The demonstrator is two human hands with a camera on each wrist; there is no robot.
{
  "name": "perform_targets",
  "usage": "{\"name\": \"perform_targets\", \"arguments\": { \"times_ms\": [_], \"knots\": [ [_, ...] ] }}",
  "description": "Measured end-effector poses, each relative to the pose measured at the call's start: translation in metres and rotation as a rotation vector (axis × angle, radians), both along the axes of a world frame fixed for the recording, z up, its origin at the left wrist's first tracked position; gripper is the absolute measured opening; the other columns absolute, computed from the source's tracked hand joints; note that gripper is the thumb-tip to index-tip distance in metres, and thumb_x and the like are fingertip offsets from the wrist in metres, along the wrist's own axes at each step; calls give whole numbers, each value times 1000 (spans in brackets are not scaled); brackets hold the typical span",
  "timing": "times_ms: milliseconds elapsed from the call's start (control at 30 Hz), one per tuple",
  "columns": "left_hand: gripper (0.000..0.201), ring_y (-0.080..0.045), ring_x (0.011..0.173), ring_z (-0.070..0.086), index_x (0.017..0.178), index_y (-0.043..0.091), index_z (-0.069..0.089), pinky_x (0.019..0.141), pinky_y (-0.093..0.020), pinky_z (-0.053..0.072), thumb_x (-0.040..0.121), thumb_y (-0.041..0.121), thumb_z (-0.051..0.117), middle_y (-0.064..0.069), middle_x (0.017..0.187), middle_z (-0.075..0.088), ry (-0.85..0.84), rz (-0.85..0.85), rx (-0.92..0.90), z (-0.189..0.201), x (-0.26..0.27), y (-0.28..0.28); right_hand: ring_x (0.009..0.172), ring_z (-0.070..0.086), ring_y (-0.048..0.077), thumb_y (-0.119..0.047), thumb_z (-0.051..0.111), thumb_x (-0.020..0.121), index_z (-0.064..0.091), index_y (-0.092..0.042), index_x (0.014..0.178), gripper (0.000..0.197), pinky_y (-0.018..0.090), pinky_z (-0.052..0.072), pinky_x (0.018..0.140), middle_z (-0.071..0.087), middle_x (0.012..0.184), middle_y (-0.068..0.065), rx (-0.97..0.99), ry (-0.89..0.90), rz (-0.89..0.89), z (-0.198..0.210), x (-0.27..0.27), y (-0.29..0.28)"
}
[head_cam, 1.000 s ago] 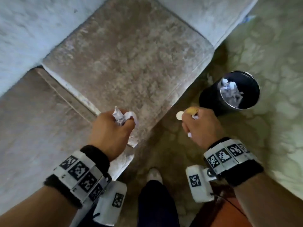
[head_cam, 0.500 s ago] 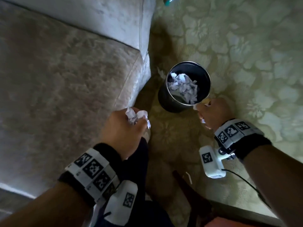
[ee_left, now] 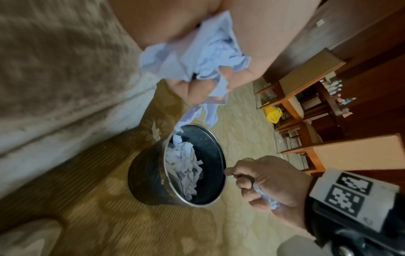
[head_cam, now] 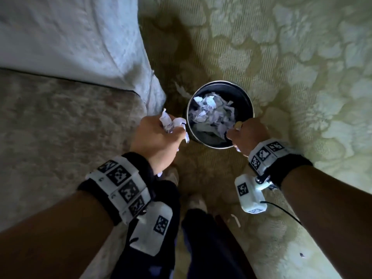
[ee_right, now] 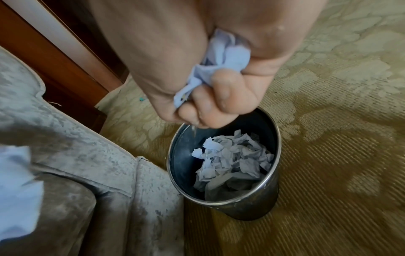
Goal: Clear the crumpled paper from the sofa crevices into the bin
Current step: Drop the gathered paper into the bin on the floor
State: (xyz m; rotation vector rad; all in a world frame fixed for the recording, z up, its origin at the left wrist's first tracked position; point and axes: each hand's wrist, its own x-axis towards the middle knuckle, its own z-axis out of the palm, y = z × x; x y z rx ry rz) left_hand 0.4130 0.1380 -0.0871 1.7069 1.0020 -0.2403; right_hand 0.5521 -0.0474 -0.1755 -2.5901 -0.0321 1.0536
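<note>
Head view shows the left hand (head_cam: 157,137) curled around a wad of crumpled paper (head_cam: 171,122) just beside the bin (head_cam: 219,85); the right hand (head_cam: 246,135) clenches another scrap (ee_right: 223,58) at its rim. Beyond, paper fills the bin beside the sofa (head_cam: 66,121).

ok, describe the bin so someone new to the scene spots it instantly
On the green patterned carpet, just off the corner of the grey sofa, stands the bin. It is a round dark container with a shiny metal rim, the only vessel there, partly filled with crumpled paper.
</note>
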Motion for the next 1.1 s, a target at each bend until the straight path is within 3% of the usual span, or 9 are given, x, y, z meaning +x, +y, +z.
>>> {"name": "perform_targets", "arguments": {
  "times_ms": [167, 300, 467, 533, 633, 733, 800, 900, 1100],
  "knots": [
    [21, -21, 49, 59, 64, 35, 72, 59, -44, 55, 83, 29, 65, -2, 55, 67, 13, 7, -28, -16, 35, -30, 67, 50, 26, -43, 60, 66, 33, -15, 57, 41, 23, 31, 53, 50, 74, 15, 50, 59, 41, -9, 8, -14],
    [15, -17, 52, 63, 72, 32, 74, 62, -45, 61, 83, 33, 63, 1, 57, 69, 59, 2, -10, -22, 56, -37, 55, 49, 19, -40, 64, 69, 47, -6, 65, 38, 19, 29, 46, 50, 63, 7, 39, 79, 72, -15, 21, -13],
    [23, -16, 43, 54, 63, 35, 74, 52, -34, 51, 82, 27, 63, -4, 52, 65, 105, 37, -36, -30, 77, -50, 72, 65, 23, -36, 71, 74, 63, -1, 86, 37, 17, 34, 45, 66, 80, 8, 129, 100, 49, -18, 33, -18],
    [14, -21, 46, 54, 67, 39, 74, 55, -38, 51, 70, 36, 61, -3, 55, 66, 120, 71, -46, -33, 85, -54, 60, 58, 19, -33, 72, 74, 57, -7, 68, 31, 17, 31, 43, 59, 65, 4, 155, 120, 40, -14, 39, -20],
    [26, -29, 55, 61, 73, 26, 71, 59, -48, 58, 68, 46, 55, 1, 58, 65, 157, 94, -20, -41, 98, -57, 44, 39, 15, -28, 68, 79, 38, -9, 51, 46, 21, 29, 43, 40, 47, 2, 194, 113, 35, 0, 46, -22],
    [22, -23, 68, 68, 86, 24, 66, 64, -39, 60, 77, 43, 60, 5, 70, 66, 181, 107, -23, -45, 113, -60, 47, 44, 25, -26, 62, 83, 45, -2, 52, 42, 31, 34, 48, 44, 50, 14, 255, 95, -15, 5, 55, -24],
    [21, -12, 81, 65, 102, 26, 65, 71, -25, 49, 85, 38, 67, 13, 83, 65, 176, 90, 23, -48, 123, -62, 48, 49, 28, -30, 58, 78, 55, 0, 55, 38, 34, 38, 49, 51, 52, 18, 309, 96, -83, 5, 60, -23],
    [38, -8, 101, 56, 126, 29, 58, 83, -21, 39, 90, 38, 68, 11, 115, 61, 196, 11, 49, -52, 135, -65, 52, 53, 36, -33, 56, 75, 59, 1, 60, 38, 41, 44, 51, 56, 55, 21, 378, 94, -148, 7, 68, -20],
    [59, -14, 125, 51, 141, 39, 47, 108, -32, 42, 87, 43, 70, 2, 149, 41, 216, -46, 4, -57, 138, -66, 44, 48, 17, -30, 58, 88, 51, -19, 50, 40, 26, 36, 54, 55, 49, 0, 490, 82, -193, 15, 80, -11]
  ]
}}
